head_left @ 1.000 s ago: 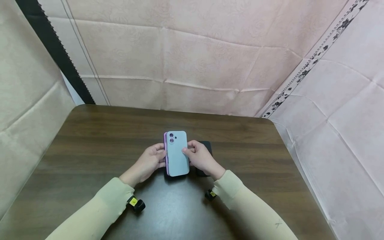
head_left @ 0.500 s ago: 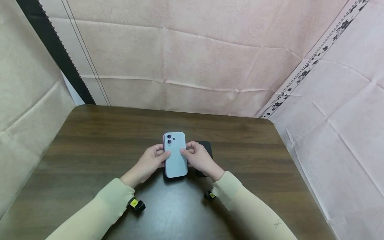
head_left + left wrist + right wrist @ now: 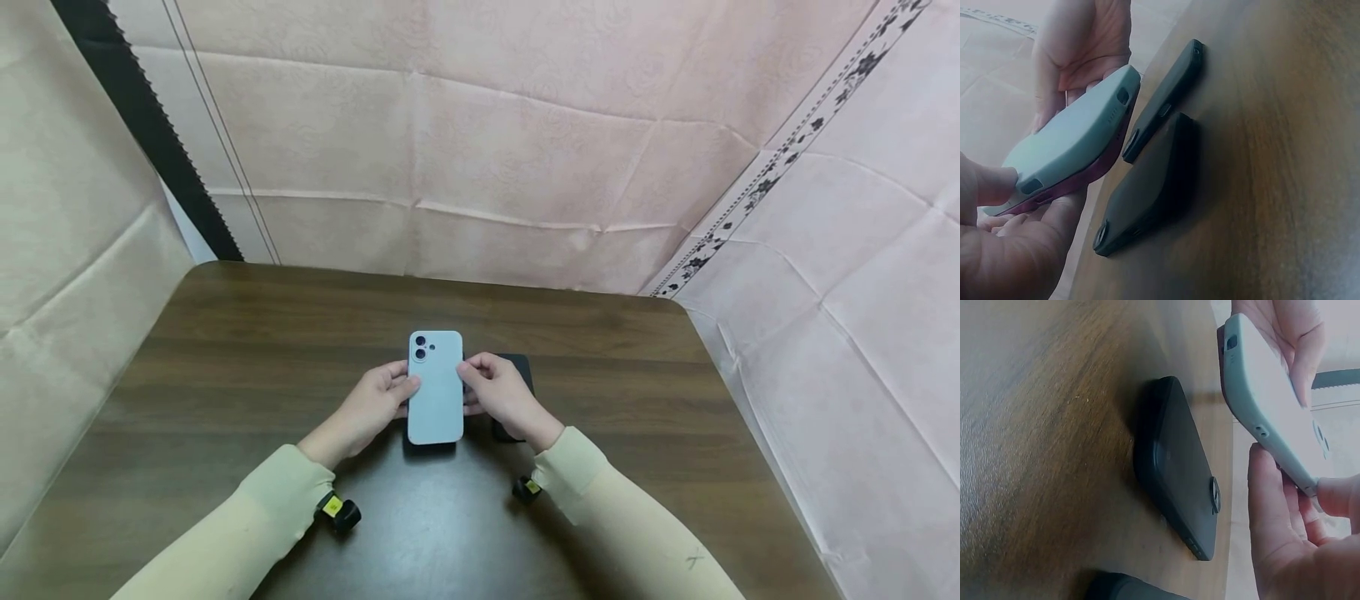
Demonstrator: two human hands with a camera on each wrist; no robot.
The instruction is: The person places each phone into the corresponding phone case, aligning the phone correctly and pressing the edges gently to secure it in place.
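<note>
Both hands hold a light blue phone case (image 3: 437,400) stacked on a purple-pink phone case (image 3: 1097,165), whose edge shows underneath in the left wrist view. My left hand (image 3: 375,404) grips the stack's left side, thumb on the blue back and fingers below. On the opposite side, my right hand (image 3: 506,396) pinches the edge between thumb and fingers. The stack is held above the table. Below it lies a black phone case (image 3: 1175,465), mostly hidden in the head view. Another black phone case (image 3: 520,364) lies to the right, partly behind the right hand.
The dark wooden table (image 3: 300,325) has rounded far corners. Pale patterned cloth (image 3: 525,167) hangs behind it and at both sides. A small black camera (image 3: 345,514) is worn at the left wrist.
The blue case has slid slightly left, hiding the purple-pink one beneath it in the head view. The left thumb has come onto the blue back; the right thumb has shifted to its edge.
</note>
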